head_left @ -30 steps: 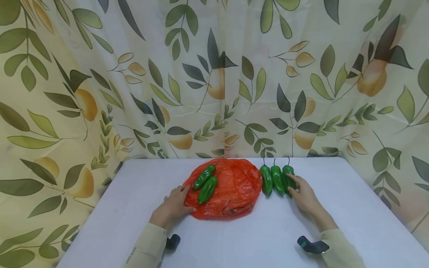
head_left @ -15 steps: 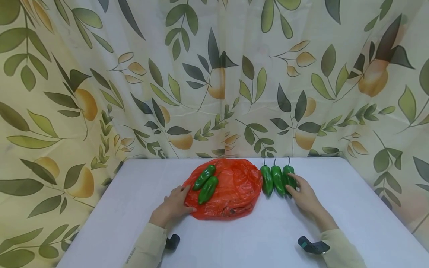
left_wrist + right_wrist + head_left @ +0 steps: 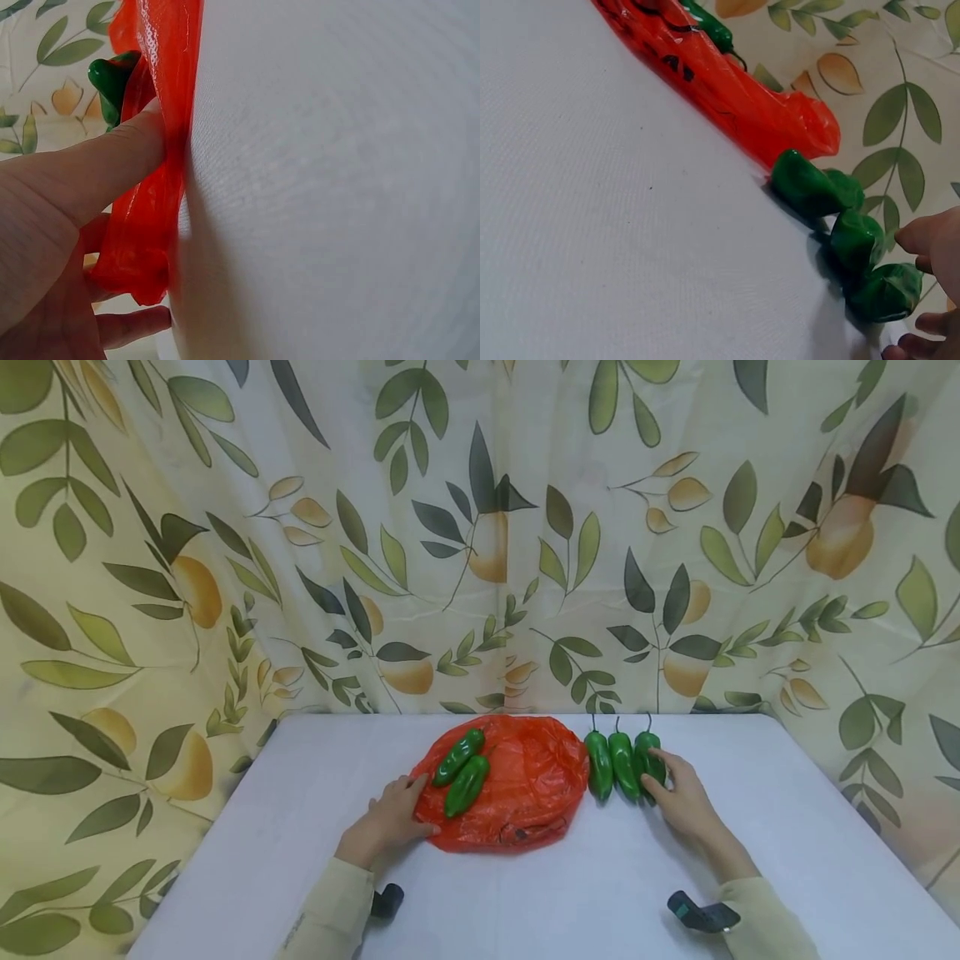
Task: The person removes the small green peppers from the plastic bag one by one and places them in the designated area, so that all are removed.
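Note:
A crumpled red plastic bag (image 3: 528, 777) lies flat at the back of the white table. Two green peppers (image 3: 467, 786) rest on its left part. My left hand (image 3: 392, 818) is at the bag's left edge, fingers spread, and in the left wrist view the thumb (image 3: 124, 154) presses against the red plastic. To the right of the bag, three green peppers stand side by side: one nearest the bag (image 3: 599, 768), a middle one (image 3: 623, 767) and a right one (image 3: 649, 768). My right hand (image 3: 684, 797) is at the right pepper, thumb and fingers loosely spread about it.
A white cloth covers the table (image 3: 495, 902). Behind it hangs a curtain (image 3: 480, 635) printed with leaves and fruit. Dark camera mounts sit at the left wrist (image 3: 387, 902) and the right wrist (image 3: 703, 912).
The whole head view has shifted very slightly. Both hands, the bag and the peppers keep their places.

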Action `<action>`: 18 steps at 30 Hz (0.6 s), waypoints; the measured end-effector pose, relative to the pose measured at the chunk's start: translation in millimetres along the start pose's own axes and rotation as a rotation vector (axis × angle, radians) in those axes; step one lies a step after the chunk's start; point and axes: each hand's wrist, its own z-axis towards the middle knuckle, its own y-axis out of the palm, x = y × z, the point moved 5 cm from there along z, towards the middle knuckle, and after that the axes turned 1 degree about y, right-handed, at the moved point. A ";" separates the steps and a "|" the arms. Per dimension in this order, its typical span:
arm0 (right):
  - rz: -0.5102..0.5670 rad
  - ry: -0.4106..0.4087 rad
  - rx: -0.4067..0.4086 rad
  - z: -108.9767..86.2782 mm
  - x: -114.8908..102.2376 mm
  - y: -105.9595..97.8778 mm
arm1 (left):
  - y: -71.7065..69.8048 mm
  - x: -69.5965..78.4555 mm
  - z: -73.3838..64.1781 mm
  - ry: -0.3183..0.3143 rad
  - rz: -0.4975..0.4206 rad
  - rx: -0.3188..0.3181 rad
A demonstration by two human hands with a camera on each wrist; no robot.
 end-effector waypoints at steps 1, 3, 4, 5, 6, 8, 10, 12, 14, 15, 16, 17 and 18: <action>-0.001 0.001 0.003 -0.1 -0.4 -0.2 | -0.5 0.2 -0.6 0.002 -0.001 0.001; -0.004 0.007 0.005 -0.2 -1.3 -0.6 | -0.8 0.1 -1.8 0.001 -0.002 0.000; -0.006 0.009 0.009 -0.1 -2.1 -1.4 | -0.9 0.1 -2.2 0.001 0.001 -0.001; -0.005 0.012 0.009 -0.2 -2.9 -1.9 | -0.9 0.1 -2.6 -0.002 0.001 -0.003; -0.001 0.015 0.009 -0.7 -4.0 -2.3 | -0.7 -0.2 -3.1 -0.005 0.002 -0.004; 0.008 0.018 0.015 -1.3 -6.4 -3.8 | -0.6 0.0 -3.8 -0.006 0.004 -0.003; 0.015 0.016 0.024 -2.1 -9.1 -5.6 | -0.6 0.7 -3.7 -0.003 0.002 0.000; 0.021 0.015 0.034 -2.4 -11.5 -7.7 | -0.3 1.6 -3.1 0.002 -0.001 0.001; 0.023 0.003 0.048 -2.8 -14.8 -9.7 | -0.3 2.2 -2.5 0.002 -0.001 0.002; 0.026 -0.001 0.054 -3.2 -16.7 -10.5 | -0.4 2.3 -2.2 0.000 0.000 0.003; 0.029 -0.007 0.061 -3.5 -18.7 -11.3 | -0.3 2.3 -2.0 -0.002 0.002 0.003; 0.029 -0.013 0.070 -3.7 -20.9 -12.1 | -0.3 2.1 -1.9 -0.005 0.005 0.003; 0.032 -0.021 0.079 -4.1 -23.4 -12.9 | -0.1 1.7 -1.7 -0.007 0.008 0.003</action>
